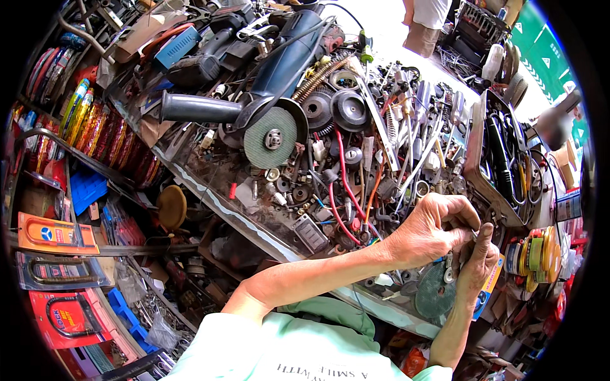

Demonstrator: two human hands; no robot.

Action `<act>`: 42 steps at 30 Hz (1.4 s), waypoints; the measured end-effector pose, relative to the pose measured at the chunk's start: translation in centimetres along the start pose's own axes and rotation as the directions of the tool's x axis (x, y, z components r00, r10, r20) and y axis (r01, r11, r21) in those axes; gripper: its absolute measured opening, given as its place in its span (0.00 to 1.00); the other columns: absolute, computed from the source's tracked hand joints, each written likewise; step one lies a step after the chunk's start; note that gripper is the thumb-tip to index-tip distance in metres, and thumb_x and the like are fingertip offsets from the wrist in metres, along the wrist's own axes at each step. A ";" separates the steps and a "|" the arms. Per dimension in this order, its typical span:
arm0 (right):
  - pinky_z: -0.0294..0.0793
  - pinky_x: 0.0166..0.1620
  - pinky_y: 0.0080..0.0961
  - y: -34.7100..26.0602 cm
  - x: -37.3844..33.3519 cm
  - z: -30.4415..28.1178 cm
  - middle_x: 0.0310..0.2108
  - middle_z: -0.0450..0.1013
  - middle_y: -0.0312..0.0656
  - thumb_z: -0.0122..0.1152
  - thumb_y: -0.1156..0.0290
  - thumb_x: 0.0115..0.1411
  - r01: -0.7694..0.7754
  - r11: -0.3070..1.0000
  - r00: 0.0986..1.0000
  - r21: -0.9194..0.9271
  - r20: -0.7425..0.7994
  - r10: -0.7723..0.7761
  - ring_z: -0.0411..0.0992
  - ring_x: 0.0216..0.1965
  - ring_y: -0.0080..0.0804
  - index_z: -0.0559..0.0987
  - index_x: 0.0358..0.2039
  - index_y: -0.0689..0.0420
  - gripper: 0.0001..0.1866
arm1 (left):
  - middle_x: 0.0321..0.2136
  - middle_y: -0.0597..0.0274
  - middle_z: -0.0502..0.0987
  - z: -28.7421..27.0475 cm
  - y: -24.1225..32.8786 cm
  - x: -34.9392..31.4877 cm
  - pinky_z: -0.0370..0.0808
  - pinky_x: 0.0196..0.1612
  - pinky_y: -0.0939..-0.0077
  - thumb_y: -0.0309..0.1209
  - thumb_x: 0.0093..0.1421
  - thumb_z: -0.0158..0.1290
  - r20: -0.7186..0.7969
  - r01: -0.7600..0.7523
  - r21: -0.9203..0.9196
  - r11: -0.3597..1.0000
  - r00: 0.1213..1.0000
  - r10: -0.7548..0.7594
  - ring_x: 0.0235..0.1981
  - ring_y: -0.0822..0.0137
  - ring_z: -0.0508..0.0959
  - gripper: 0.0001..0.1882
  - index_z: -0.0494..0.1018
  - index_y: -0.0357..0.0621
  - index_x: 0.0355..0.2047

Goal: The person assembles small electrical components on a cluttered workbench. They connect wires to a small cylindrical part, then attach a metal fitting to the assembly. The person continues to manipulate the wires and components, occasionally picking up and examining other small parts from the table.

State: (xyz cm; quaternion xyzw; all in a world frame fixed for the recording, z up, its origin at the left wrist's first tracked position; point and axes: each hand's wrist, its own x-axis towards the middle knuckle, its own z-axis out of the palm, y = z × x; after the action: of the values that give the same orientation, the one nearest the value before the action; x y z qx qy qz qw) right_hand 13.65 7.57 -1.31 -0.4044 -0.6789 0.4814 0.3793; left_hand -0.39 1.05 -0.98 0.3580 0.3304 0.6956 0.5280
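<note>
My left hand (429,230) reaches across the front of a glass counter (210,200) heaped with small parts, its fingers curled and pinched together. My right hand (475,265) comes up from below and meets it, index finger raised. Between the fingertips of both hands sits a small metal part (473,236); it is too small to tell its kind. Just under the hands lies a grey-green grinding disc (434,293). Red wires (343,187), screws, washers and springs lie right beside my left hand.
A blue-grey angle grinder (279,76) with a green disc (273,136) lies at the counter's back left. A metal tray (473,149) of pliers and cutters stands on the right. Packaged locks (60,314) hang at the lower left. Another person (427,22) stands beyond the counter.
</note>
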 end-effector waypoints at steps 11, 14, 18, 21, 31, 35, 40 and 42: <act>0.46 0.14 0.15 0.4 0.2 -0.1 0.11 0.62 0.27 0.50 0.51 0.69 -0.006 1.000 1.000 0.020 -0.008 0.006 0.53 0.10 0.11 0.70 0.19 0.53 0.25 | 0.26 0.55 0.76 0.3 -0.8 -0.1 0.75 0.33 0.69 0.22 0.54 0.58 -0.107 -0.272 0.667 0.694 0.887 0.450 0.29 0.62 0.78 0.05 0.74 0.35 0.32; 0.47 0.14 0.12 1.1 0.5 -0.2 0.17 0.68 0.29 0.52 0.58 0.69 0.002 0.999 1.000 0.037 0.030 -0.003 0.55 0.12 0.09 0.72 0.28 0.55 0.16 | 0.29 0.56 0.73 0.0 -1.2 -0.3 0.69 0.41 0.64 0.25 0.49 0.57 0.068 -0.202 0.955 0.218 0.863 0.500 0.35 0.58 0.74 0.08 0.72 0.39 0.30; 0.48 0.16 0.10 1.1 0.5 0.3 0.18 0.67 0.26 0.59 0.67 0.66 0.038 0.997 0.999 -0.068 -0.027 -0.040 0.55 0.15 0.08 0.75 0.32 0.57 0.08 | 0.30 0.59 0.74 -0.1 -2.2 -0.3 0.66 0.46 0.65 0.28 0.47 0.56 0.121 -0.129 0.992 -0.012 0.897 0.425 0.39 0.61 0.73 0.09 0.74 0.40 0.30; 0.50 0.19 0.10 1.5 0.3 0.3 0.18 0.66 0.24 0.59 0.69 0.65 0.053 0.997 0.998 -0.051 0.031 -0.051 0.55 0.17 0.06 0.76 0.34 0.59 0.07 | 0.31 0.59 0.74 -0.1 -2.3 -0.3 0.66 0.48 0.65 0.28 0.48 0.55 0.125 -0.103 0.992 -0.074 0.901 0.415 0.39 0.62 0.73 0.09 0.75 0.39 0.31; 0.58 0.27 0.09 3.9 -0.2 0.2 0.31 0.68 0.28 0.58 0.80 0.60 0.360 0.922 0.932 -0.141 0.101 -0.348 0.60 0.25 0.10 0.77 0.40 0.63 0.07 | 0.37 0.54 0.75 0.6 1.5 -2.4 0.67 0.52 0.61 0.30 0.49 0.54 0.174 -0.240 0.970 0.030 0.779 0.603 0.46 0.58 0.73 0.18 0.74 0.34 0.40; 0.57 0.25 0.10 2.1 -0.7 0.6 0.30 0.69 0.28 0.57 0.80 0.59 0.222 0.954 0.975 -0.201 0.027 -0.221 0.59 0.23 0.10 0.78 0.37 0.62 0.06 | 0.39 0.59 0.78 -1.7 5.7 -8.8 0.68 0.50 0.63 0.26 0.48 0.60 0.065 -0.234 0.963 0.134 0.684 0.727 0.43 0.60 0.75 0.20 0.75 0.37 0.44; 0.64 0.28 0.13 1.2 0.0 1.3 0.34 0.74 0.36 0.57 0.82 0.56 0.503 0.785 0.860 -0.362 0.122 -0.496 0.66 0.26 0.15 0.80 0.41 0.60 0.12 | 0.32 0.61 0.80 -6.1 7.3 -15.8 0.73 0.41 0.75 0.23 0.59 0.57 -0.535 0.335 0.840 0.427 0.375 0.757 0.32 0.71 0.76 0.08 0.78 0.38 0.39; 0.67 0.29 0.16 0.9 -0.5 1.5 0.34 0.75 0.38 0.60 0.81 0.55 0.339 0.864 0.940 -0.371 0.104 -0.324 0.68 0.25 0.17 0.81 0.40 0.60 0.11 | 0.30 0.65 0.80 -7.6 6.1 -18.4 0.73 0.39 0.81 0.23 0.59 0.58 -0.609 0.276 0.792 0.545 0.284 0.741 0.32 0.77 0.75 0.09 0.78 0.34 0.40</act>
State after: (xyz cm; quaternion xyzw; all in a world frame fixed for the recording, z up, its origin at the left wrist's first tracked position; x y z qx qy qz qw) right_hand 12.64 6.82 -2.57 -0.3389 -0.8262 0.2742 0.3569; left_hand -6.40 -18.83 -2.60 0.1327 0.7691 0.6141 -0.1173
